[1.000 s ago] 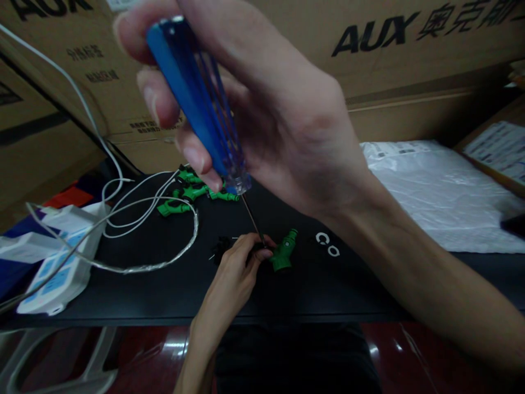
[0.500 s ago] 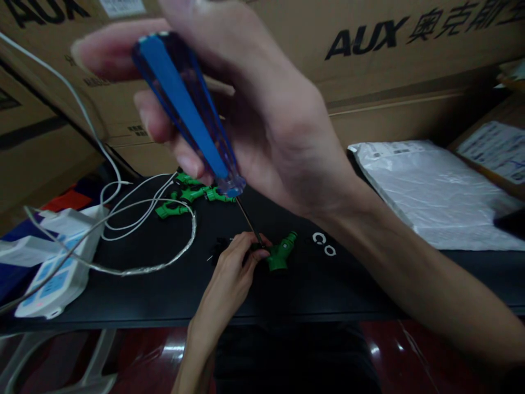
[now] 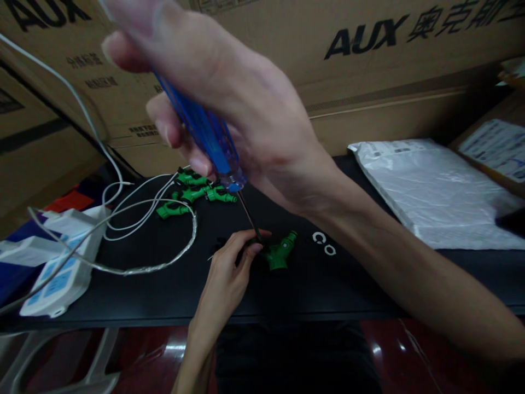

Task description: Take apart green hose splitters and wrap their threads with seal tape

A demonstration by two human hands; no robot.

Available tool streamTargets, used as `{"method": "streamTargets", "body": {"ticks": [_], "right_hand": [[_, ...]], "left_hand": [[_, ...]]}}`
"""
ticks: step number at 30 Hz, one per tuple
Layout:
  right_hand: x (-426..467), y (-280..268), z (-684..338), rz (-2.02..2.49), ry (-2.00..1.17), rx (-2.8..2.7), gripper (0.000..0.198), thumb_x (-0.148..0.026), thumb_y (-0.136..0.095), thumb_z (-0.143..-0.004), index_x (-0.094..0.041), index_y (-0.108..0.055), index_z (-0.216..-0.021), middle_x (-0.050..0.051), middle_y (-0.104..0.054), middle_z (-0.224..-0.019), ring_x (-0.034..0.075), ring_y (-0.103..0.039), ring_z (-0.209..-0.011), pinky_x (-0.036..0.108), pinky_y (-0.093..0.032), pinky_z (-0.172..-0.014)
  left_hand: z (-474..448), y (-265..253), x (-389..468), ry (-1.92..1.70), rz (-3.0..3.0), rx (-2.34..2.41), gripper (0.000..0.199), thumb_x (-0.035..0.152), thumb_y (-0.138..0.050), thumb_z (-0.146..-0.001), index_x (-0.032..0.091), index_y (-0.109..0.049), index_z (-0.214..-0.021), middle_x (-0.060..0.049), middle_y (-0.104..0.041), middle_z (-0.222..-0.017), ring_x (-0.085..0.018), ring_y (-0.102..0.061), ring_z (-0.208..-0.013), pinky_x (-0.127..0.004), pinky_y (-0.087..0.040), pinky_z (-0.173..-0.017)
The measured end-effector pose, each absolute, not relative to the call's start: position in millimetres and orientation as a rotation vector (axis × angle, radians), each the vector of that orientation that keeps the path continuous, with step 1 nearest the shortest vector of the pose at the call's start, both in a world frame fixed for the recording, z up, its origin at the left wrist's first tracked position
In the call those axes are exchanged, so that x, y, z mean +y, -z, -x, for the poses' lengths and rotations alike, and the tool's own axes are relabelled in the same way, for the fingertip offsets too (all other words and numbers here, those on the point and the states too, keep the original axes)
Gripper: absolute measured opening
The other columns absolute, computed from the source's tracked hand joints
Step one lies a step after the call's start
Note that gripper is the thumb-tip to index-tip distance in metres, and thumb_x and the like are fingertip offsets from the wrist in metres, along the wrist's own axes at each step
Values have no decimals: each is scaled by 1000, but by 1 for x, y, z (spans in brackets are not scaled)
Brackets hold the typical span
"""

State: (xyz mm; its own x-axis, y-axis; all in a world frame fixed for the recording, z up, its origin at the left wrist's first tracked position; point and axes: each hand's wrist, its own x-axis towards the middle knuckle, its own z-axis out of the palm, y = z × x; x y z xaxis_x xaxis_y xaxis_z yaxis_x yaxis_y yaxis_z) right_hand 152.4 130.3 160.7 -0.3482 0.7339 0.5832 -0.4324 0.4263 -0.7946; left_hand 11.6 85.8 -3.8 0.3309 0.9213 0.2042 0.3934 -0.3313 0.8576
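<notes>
My right hand (image 3: 246, 93) is closed around the blue, see-through handle of a screwdriver (image 3: 207, 139). Its thin shaft slants down to a green Y-shaped hose splitter (image 3: 279, 254) lying on the black tabletop. The screwdriver's tip is hidden by my left fingers. My left hand (image 3: 233, 262) pinches the splitter's left end, with thumb and forefinger on either side of the shaft. Two small white rings (image 3: 324, 244), one with a gap, lie to the right of the splitter. Behind my left hand are small black pieces, too dark to make out.
Several more green splitters (image 3: 192, 194) are heaped at the back. White cables (image 3: 135, 271) loop across the left side near a power strip (image 3: 61, 279). A white plastic parcel (image 3: 447, 191) lies at right. Large cardboard boxes (image 3: 369, 82) wall off the back.
My right hand has rolled over the screwdriver handle, so its thumb side now covers the upper handle. My left fingers have shifted slightly; the splitter stays in place.
</notes>
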Motion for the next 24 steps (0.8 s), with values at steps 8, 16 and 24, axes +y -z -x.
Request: {"method": "streamTargets", "body": {"ticks": [8, 16, 24], "right_hand": [[130, -149, -151, 214, -1160, -1555, 46, -66, -47, -100, -20, -52, -98, -6, -50, -79, 5, -53, -65, 15, -47, -53], [128, -149, -151, 299, -1157, -1576, 45, -66, -52, -97, -21, -53, -97, -5, -58, -88, 3, -49, -60, 14, -44, -50], [120, -154, -151, 353, -1247, -1479, 46, -63, -60, -94, -23, -44, -79, -10, -51, -70, 3, -48, -56, 16, -41, -45]], "left_hand": [[-13, -1, 89, -1005, -1853, 1154, 18, 27, -57, -104, 25, -75, -106, 0, -78, -103, -16, -72, -99, -26, -51, -90], [-12, -6, 96, -1014, -1824, 1178, 6, 27, -69, -96, 23, -72, -99, 0, -79, -99, -19, -72, -97, -27, -52, -89], [-13, -16, 100, -1032, -1898, 1096, 12, 25, -64, -100, 23, -76, -99, -1, -79, -97, -18, -73, -92, -27, -54, -86]]}}
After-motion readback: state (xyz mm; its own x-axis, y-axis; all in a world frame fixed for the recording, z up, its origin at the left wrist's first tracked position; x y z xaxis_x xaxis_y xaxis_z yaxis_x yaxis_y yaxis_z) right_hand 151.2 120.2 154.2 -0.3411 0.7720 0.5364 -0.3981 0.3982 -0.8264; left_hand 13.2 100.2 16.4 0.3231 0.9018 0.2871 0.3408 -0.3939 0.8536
